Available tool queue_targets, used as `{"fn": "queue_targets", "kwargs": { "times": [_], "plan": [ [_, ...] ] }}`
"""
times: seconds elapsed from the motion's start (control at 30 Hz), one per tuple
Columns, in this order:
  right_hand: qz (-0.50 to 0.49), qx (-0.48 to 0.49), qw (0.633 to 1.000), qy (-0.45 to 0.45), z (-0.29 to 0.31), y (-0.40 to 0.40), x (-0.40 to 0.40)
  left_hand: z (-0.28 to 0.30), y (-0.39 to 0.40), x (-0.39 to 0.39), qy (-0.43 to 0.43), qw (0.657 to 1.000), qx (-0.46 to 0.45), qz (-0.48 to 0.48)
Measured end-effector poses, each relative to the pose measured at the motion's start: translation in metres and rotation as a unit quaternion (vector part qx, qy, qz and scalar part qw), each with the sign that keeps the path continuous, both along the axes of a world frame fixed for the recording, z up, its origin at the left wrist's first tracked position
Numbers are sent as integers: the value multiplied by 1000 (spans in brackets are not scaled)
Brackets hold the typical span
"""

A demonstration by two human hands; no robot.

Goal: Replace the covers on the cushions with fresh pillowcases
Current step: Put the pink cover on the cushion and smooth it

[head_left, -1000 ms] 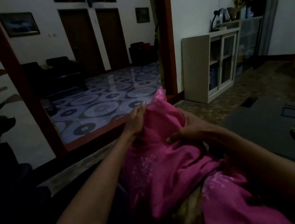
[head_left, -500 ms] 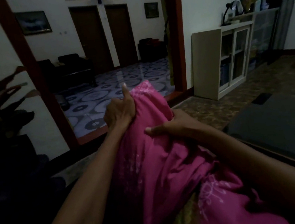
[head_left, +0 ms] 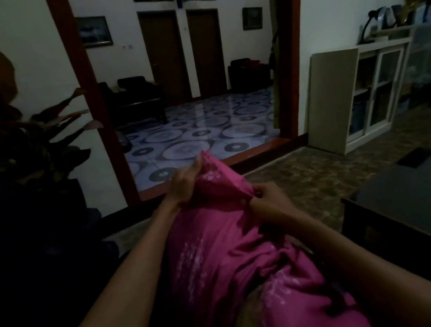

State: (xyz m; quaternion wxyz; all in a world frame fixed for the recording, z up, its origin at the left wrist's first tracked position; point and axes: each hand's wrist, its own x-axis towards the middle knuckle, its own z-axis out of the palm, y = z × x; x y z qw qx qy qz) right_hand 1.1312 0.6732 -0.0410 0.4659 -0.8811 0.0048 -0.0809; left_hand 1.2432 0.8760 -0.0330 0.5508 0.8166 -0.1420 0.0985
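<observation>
I see a pink pillowcase (head_left: 220, 248) filling the lower centre of the frame, a soft, creased fabric with a pale, whitish print showing in patches near its top edge, across its middle and lower down. It lies along the lap area between my two forearms, bunched into folds toward the bottom. Under its lower edge a dull yellowish patterned surface (head_left: 247, 322) peeks out; I take it for the cushion, but I cannot tell for sure in this light.

My left hand (head_left: 184, 184) sits at centre frame, fingers curled, gripping the top left corner of the pillowcase and holding it raised to a point. My right hand (head_left: 266, 200) is just right of centre, fingers curled in and pinching the fabric's upper right edge, which is drawn taut between the two hands. Both forearms run in from the bottom corners.

The room is dim. The left side of the frame is nearly black, with only the dark leaves of a plant (head_left: 10, 131) readable at the upper left. A dark table (head_left: 414, 204) at the right is cut off by the frame edge. A white glass-door cabinet (head_left: 357, 96) stands at the right, its contents too murky to name. The pillowcase's lower end runs out of frame at the bottom.
</observation>
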Motion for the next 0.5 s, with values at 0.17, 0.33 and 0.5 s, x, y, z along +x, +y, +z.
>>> {"fn": "queue_targets", "kwargs": {
  "times": [0.17, 0.33, 0.5],
  "plan": [
    [-28, -114, 993, -15, 13, -4, 3, 2, -28, -3, -30, 997, 55, 41],
    [-29, -116, 993, 3, 7, 10, 4, 7, -50, 5, -40, 986, 101, 124],
    [-30, -127, 991, -26, 5, 4, 13, 14, -44, 13, -1, 993, 92, 71]
  ]
}}
